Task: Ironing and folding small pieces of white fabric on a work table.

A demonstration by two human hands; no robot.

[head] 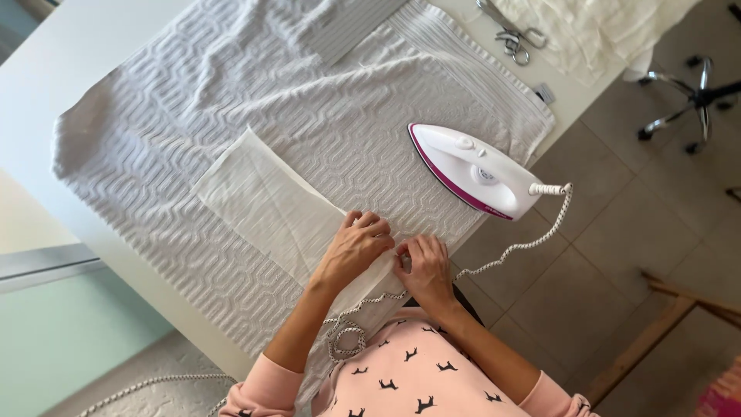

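Observation:
A strip of thin white fabric point(262, 197) lies on a grey textured towel point(231, 93) spread over a white table. My left hand point(353, 245) presses flat on the near end of the strip, fingers curled at its edge. Beside it, my right hand point(426, 266) pinches the same end of the fabric between fingertips. The two hands almost touch. A white and magenta iron point(475, 171) rests on its side on the towel, to the right of both hands, and neither hand is on it.
The iron's braided cord point(517, 247) hangs off the table edge and loops back toward my lap. Scissors point(513, 37) and more pale cloth point(594, 31) lie at the far end. An office chair base point(687, 96) and a wooden frame point(664, 316) stand on the tiled floor.

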